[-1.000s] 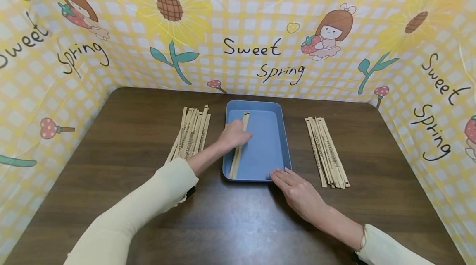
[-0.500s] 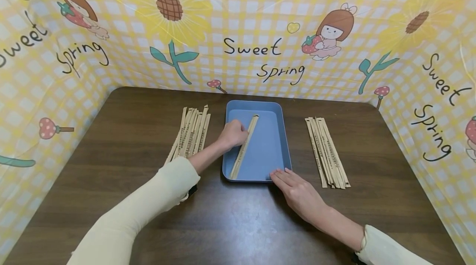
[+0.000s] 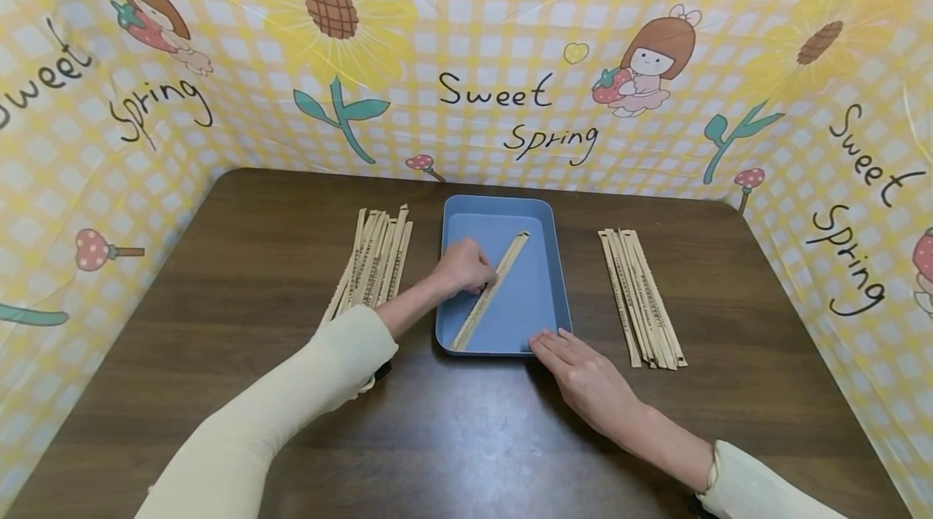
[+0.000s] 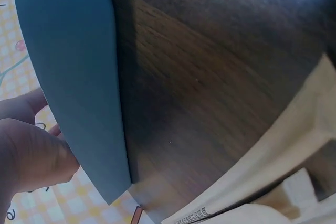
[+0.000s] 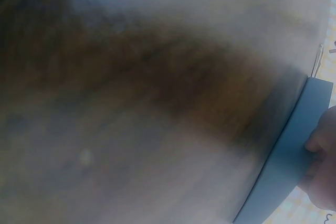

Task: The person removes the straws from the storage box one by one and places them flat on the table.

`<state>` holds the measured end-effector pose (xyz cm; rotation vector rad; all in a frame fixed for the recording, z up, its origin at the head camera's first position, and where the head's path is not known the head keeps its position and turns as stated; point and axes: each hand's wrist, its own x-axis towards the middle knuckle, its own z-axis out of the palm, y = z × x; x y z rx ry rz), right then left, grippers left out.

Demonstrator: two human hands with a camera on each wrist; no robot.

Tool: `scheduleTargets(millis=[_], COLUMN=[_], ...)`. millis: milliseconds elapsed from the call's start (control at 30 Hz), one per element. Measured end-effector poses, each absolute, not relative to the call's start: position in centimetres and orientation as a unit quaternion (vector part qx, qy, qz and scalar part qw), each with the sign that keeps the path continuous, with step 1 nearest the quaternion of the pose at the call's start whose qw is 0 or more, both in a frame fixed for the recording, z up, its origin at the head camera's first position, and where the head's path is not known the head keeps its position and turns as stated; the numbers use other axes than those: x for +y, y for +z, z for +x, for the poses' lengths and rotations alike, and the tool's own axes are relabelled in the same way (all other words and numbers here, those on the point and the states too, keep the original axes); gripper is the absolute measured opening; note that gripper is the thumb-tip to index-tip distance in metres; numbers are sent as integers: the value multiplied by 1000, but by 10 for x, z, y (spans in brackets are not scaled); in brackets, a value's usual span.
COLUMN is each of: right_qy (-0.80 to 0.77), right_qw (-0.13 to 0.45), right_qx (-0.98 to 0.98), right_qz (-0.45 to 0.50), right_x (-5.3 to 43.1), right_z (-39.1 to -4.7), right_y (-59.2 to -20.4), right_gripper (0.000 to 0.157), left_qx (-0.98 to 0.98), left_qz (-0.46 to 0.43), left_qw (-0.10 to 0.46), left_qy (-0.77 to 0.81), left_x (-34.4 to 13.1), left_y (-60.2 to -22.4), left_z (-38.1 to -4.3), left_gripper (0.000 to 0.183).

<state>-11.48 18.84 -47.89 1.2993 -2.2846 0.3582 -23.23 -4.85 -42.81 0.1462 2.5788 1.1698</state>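
A shallow blue tray (image 3: 528,316) lies in the middle of the table. Slanting across its floor is a slim stick in a tan paper wrapper (image 3: 513,252), its far end toward the right. My left hand (image 3: 462,268) reaches over the tray's left side; its curled fingers pinch the wrapped stick near the middle. In the left wrist view, that hand (image 4: 31,153) is partly hidden behind the tray wall (image 4: 79,93). At the tray's near right corner, my right hand (image 3: 579,369) grips the rim with long, straight fingers; the right wrist view catches it against the outer wall (image 5: 291,145).
A pile of paper-wrapped sticks (image 3: 375,260) lies left of the tray, partly behind the left forearm. Another bundle of wrapped sticks (image 3: 641,300) lies to the right. Patterned cloth (image 3: 496,17) stands around the back and sides of the brown table (image 3: 466,438).
The wrapped stick's far end has swung rightward from near the tray's left side, its near end staying put. My left hand has shifted slightly right and nearer. The right hand has stayed still.
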Motion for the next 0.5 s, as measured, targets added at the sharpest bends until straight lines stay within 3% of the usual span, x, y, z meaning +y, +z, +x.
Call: scheduleTargets(millis=[233,500], right_qy=[126,122], right_qw=[243,242], right_qx=[-837,-838], right_qz=[475,473], right_x=[189,189], right_z=[-115,-114], right_y=[-479,-478], right_gripper=[52,53], left_qx=[912,921], left_qz=[78,89], left_qw=[151,162], left_qy=[374,342], left_x=[-44,-35], left_y=[-432,-434], left_z=[-233,-233], left_gripper=[15,38])
